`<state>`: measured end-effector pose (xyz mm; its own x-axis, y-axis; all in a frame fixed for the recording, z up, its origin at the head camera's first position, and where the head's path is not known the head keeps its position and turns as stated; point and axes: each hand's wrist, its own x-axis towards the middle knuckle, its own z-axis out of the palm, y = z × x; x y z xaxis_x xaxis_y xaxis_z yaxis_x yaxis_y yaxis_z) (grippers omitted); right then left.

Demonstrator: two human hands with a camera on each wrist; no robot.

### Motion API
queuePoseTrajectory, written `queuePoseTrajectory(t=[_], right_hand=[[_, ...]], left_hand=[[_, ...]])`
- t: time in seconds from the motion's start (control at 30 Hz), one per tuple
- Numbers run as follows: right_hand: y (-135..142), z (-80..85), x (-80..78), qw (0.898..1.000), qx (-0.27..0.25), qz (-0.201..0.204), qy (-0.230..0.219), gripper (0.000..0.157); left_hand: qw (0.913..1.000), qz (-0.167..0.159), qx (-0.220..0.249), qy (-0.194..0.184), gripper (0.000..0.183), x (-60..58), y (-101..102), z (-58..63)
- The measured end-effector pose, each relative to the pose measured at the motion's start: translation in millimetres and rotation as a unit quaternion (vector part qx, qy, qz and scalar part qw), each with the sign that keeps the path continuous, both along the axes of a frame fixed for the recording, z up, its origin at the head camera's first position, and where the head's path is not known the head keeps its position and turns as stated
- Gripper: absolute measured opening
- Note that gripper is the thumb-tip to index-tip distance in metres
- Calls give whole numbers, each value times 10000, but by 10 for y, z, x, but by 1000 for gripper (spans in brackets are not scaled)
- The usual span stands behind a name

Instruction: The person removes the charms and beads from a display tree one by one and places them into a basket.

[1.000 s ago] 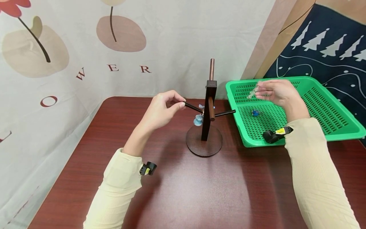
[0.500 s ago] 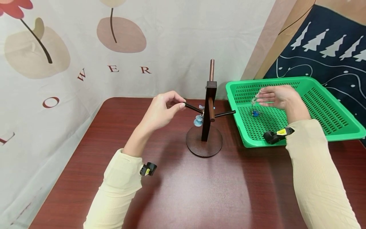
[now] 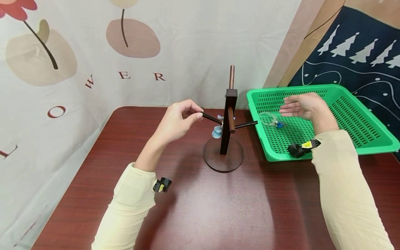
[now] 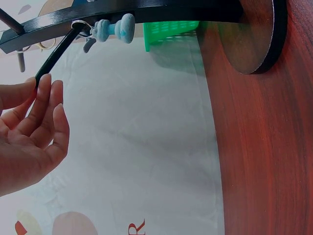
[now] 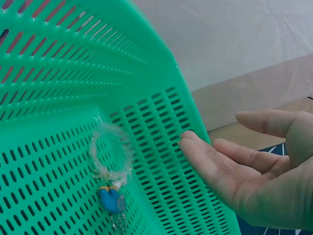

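The left hand [image 3: 178,119] pinches the end of a black rod [image 3: 211,117] between thumb and fingers. This rod crosses a dark wooden stand [image 3: 225,139] with a round base. A light-blue charm [image 4: 115,29] hangs on the rod by a metal ring, close to the upright. Over the green basket [image 3: 261,139], the right hand [image 3: 306,106] has its fingers extended and holds nothing. Below it in the basket lies a clear loop [image 5: 128,154], blurred in the right wrist view, beside a blue charm [image 5: 110,199] with metal links. Whether loop and charm are joined I cannot tell.
A brown peg [image 3: 231,119] sticks out from the stand toward the front, and a copper-coloured rod [image 3: 231,76] rises at its top. The dark red table [image 3: 187,208] ends at a printed cloth [image 3: 193,41] behind.
The right hand has lowered slightly and let go of the clear loop, which has dropped into the basket near the blue charm. The left hand keeps its pinch on the rod.
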<state>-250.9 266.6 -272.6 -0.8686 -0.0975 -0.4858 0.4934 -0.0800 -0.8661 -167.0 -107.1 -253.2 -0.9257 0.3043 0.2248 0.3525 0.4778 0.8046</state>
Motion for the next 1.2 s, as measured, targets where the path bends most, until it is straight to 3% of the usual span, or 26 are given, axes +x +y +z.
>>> queuePoseTrajectory(t=[0.07,0.33,0.57,0.87,1.2], right_hand=[[-8,6,3,10000,61,7,18,6],[-3,48,28,9997,68,133,190,9],[-8,122,27,9996,-167,7,224,7],[-114,256,90,9974,-383,-72,607,17],[-278,430,181,9896,-961,381,1001,9]], left_hand=[[10000,9,-11,0,7,-1,1,-2],[10000,24,-36,11,7,0,4,-3],[10000,18,-56,14,8,5,8,-2],[10000,13,-11,-7,7,-3,4,-3],[10000,-36,33,-5,7,-19,0,-9]])
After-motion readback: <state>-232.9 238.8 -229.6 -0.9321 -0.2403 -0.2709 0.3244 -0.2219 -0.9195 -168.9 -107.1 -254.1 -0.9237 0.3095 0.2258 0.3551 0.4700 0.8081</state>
